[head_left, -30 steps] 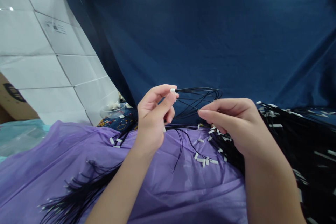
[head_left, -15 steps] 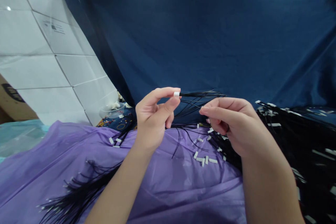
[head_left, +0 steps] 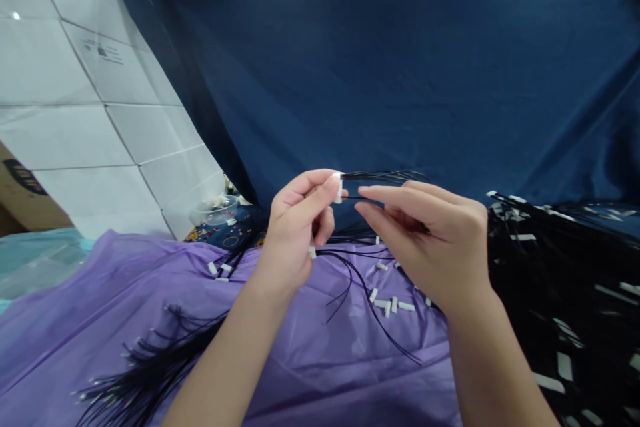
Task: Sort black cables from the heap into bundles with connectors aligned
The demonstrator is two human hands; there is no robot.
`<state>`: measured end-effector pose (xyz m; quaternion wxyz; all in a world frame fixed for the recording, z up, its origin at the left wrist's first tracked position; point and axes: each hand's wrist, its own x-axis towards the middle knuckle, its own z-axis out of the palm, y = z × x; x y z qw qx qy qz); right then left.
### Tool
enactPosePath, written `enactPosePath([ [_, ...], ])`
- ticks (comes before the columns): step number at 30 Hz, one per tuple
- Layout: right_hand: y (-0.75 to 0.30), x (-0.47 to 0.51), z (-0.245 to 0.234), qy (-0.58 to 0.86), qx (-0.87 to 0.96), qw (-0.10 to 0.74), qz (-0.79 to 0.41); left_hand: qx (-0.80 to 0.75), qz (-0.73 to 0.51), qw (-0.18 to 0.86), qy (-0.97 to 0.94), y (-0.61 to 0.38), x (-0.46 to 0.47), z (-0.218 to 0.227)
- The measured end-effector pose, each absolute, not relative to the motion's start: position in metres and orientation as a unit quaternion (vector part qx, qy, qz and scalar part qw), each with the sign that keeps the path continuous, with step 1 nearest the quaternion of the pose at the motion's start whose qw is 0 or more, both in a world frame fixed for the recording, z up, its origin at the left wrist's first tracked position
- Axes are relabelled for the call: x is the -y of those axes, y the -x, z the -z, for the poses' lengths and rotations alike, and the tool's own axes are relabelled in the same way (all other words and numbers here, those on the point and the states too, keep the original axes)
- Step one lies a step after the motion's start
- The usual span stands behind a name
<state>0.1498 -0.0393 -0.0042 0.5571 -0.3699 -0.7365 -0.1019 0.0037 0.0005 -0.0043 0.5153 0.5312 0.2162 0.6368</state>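
Right near the centre of the dial, the left hand has thumb and forefinger clamped on a small white plug, with black wires running from it toward three o'clock. A second plug peeks out at that palm's edge, at six o'clock. Just beside the first, the right hand comes in from four o'clock, its thumb and forefinger tips slightly apart; one wire passes close by them, though I can't tell whether they touch it. Below lies a purple sheet. Loose white plugs lie on it at five o'clock, a black wire bundle sits between seven and eight, and blue cloth hangs at twelve.
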Motion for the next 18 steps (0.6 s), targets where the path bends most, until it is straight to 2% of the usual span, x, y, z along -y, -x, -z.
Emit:
enactPosePath([
  [5,-0.1475,0.0352,0.0078,0.340,0.716,0.593,0.140,-0.224,-0.621,0.532,-0.531,-0.0043,0.0020,0.0029],
  [18,-0.1419,0.0341,0.0125,0.359,0.708,0.581,0.181,-0.215,-0.630,0.549,-0.504,-0.0118,0.0045,0.0048],
])
